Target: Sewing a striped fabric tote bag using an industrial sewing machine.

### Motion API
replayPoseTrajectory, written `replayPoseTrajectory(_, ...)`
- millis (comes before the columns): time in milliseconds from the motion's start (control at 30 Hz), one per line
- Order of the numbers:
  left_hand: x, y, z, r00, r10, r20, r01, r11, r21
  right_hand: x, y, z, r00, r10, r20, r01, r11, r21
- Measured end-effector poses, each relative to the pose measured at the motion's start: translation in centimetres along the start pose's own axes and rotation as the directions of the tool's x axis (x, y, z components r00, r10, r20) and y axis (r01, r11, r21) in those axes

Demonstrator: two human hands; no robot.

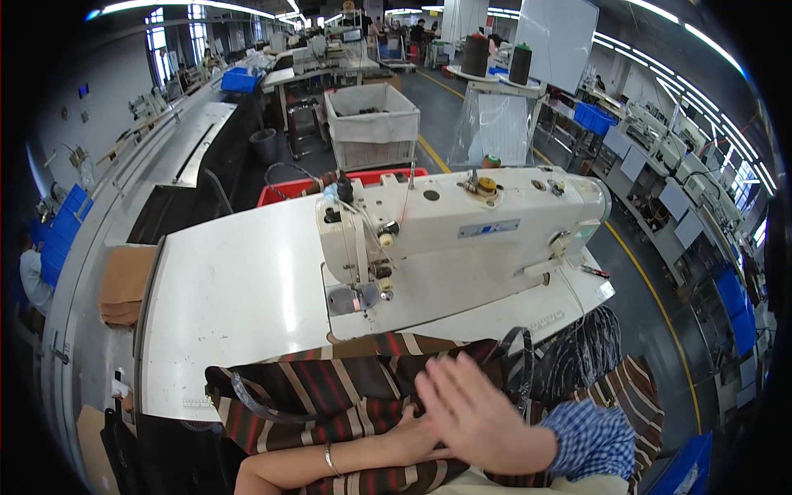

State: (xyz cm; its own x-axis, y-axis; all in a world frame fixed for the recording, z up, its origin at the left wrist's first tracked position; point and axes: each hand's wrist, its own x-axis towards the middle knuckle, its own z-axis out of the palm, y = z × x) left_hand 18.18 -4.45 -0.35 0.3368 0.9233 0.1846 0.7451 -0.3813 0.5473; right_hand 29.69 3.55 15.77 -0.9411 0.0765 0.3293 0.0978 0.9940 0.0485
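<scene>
Striped fabric (pixel 330 384) in dark brown, red and tan lies bunched along the front of a white sewing machine table (pixel 239 289). My left hand (pixel 410 439), with a metal bracelet at the wrist, rests on the fabric; its fingers are mostly behind the other hand. Above and partly over it is my right hand (pixel 478 412), slightly blurred, fingers stretched out and nothing seen in them. A shiny dark strip (pixel 256 403) curves over the fabric's left part. The white sewing machine (pixel 462 239) stands just beyond, its needle area (pixel 359 297) away from both hands.
Folded brown pieces (pixel 128 285) lie left of the table. A bundle of dark shiny strips (pixel 582 351) hangs at the right edge. Behind the machine are a red bin (pixel 276 195), a white cloth-lined cart (pixel 371 124) and thread cones (pixel 476 56). A blue bin (pixel 685 470) sits at lower right.
</scene>
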Motion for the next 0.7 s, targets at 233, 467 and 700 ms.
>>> replayPoseTrajectory(233,-1.6,1.6,-1.4,0.996,0.031,0.079,-0.044,0.984,0.171,4.1,2.4,11.4,0.946,0.246,-0.211,-0.229,0.968,0.100)
replayPoseTrajectory(467,-4.9,2.3,-12.2,0.962,-0.001,-0.274,0.051,0.983,0.176,7.5,6.3,18.5,0.913,0.336,-0.232,-0.317,0.941,0.116)
replayPoseTrajectory(700,-11.9,-1.5,-15.5,0.817,-0.301,-0.492,0.548,0.670,0.500,8.6,6.6,18.0,0.935,0.313,-0.165,-0.302,0.949,0.087)
